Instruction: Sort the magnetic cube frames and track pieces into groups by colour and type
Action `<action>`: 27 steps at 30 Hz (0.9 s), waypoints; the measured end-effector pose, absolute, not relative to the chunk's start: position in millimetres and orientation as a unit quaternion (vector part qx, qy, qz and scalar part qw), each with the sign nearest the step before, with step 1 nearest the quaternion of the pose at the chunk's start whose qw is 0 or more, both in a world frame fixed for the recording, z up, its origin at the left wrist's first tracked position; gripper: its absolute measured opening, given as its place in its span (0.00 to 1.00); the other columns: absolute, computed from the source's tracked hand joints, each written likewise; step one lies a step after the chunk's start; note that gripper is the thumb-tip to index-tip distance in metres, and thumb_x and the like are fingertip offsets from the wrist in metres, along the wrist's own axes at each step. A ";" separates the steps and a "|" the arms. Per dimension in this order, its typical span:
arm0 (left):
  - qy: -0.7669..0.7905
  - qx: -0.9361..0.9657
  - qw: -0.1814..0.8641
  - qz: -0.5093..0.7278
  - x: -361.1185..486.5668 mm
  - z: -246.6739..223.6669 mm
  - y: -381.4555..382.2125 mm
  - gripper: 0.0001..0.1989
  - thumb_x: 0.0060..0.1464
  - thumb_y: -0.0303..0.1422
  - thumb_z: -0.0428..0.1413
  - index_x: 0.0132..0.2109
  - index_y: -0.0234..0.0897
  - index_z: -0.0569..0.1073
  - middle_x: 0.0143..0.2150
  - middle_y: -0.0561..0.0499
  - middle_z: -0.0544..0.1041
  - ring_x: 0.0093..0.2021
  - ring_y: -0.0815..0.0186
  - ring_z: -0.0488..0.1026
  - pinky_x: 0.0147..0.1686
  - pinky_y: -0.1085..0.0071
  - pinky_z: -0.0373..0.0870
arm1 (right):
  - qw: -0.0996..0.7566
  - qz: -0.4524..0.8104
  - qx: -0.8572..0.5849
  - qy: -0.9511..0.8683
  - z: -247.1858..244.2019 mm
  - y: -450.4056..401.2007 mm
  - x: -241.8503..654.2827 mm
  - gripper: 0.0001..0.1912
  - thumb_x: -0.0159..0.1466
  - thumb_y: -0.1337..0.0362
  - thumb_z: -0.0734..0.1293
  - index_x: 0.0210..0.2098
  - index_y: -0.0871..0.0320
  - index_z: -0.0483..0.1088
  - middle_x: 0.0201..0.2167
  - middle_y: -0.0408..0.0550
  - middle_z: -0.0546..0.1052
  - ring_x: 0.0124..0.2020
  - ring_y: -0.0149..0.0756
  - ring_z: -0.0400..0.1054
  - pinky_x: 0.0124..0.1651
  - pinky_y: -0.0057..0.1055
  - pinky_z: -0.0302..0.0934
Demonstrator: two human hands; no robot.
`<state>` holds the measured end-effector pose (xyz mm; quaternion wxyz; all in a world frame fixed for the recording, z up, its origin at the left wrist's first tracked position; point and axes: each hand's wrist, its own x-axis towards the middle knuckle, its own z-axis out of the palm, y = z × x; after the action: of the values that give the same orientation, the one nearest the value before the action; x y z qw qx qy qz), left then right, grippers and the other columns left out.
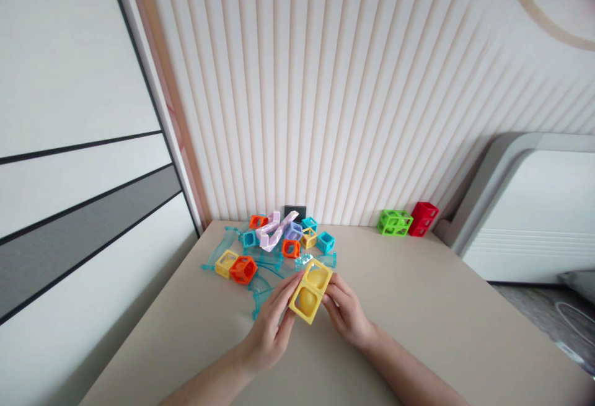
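Both hands are closed on a yellow two-cell block (pixel 313 291), which sits between them, tilted, its upper end leaning toward the right. The left hand (pixel 273 324) pinches its left side, fingers along the edge and thumb lower down; the right hand (pixel 348 313) grips the opposite side with curled fingers. The forearms come in from either side on the near side and converge at the block, which seems to be raised off the table (pixel 418 313).

Just beyond the left hand lie translucent blue pieces (pixel 263 260), with an orange cube (pixel 243 269) touching a yellow cube (pixel 224 264). Farther ahead of the hands is a jumble with a lilac piece (pixel 268 238), a purple cube (pixel 293 231) and other small cubes.

Well beyond the right hand, a green block (pixel 395 222) stands beside a red block (pixel 424 219). Those two look set apart and finished with; the yellow block appears to be in progress, and the loose pieces seem unsorted
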<state>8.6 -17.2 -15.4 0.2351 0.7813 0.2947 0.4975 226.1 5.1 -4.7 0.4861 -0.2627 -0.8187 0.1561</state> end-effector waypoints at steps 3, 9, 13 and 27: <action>0.296 0.786 0.222 0.495 8.7 -14.4 -17.1 0.27 0.68 0.26 0.46 0.71 0.44 0.57 0.68 0.41 0.67 0.68 0.57 0.64 0.64 0.59 0.68 | 0.476 0.174 -0.266 -0.820 -0.5 2.3 226.4 0.18 0.75 0.56 0.53 0.47 0.55 0.71 0.41 0.54 0.74 0.42 0.42 0.72 0.46 0.36 0.71; 0.299 0.798 0.178 0.492 9.4 -14.0 -16.0 0.28 0.68 0.24 0.46 0.71 0.46 0.57 0.70 0.44 0.64 0.70 0.60 0.61 0.65 0.61 0.67 | 0.509 0.192 -0.271 -0.794 -1.8 2.7 224.4 0.22 0.75 0.52 0.52 0.41 0.55 0.72 0.38 0.53 0.73 0.39 0.41 0.71 0.43 0.35 0.70; 0.299 0.809 0.194 0.467 8.6 -19.6 -14.9 0.30 0.68 0.24 0.46 0.73 0.46 0.53 0.71 0.44 0.62 0.70 0.60 0.61 0.65 0.62 0.65 | 0.532 0.191 -0.284 -0.775 -0.5 3.2 221.2 0.18 0.75 0.57 0.55 0.41 0.55 0.74 0.38 0.52 0.74 0.38 0.40 0.71 0.43 0.34 0.69; 0.302 0.778 0.293 0.466 7.5 -33.6 -12.1 0.29 0.69 0.27 0.44 0.73 0.48 0.51 0.72 0.45 0.61 0.70 0.58 0.60 0.66 0.60 0.63 | 0.527 0.278 -0.317 -0.738 8.5 -4.2 214.9 0.17 0.74 0.58 0.58 0.38 0.56 0.76 0.41 0.52 0.76 0.42 0.40 0.72 0.46 0.33 0.68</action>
<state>7.5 -12.1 -33.6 0.2933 0.7781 0.3020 0.4661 214.9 -4.2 8.5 0.5272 -0.3174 -0.7377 0.2776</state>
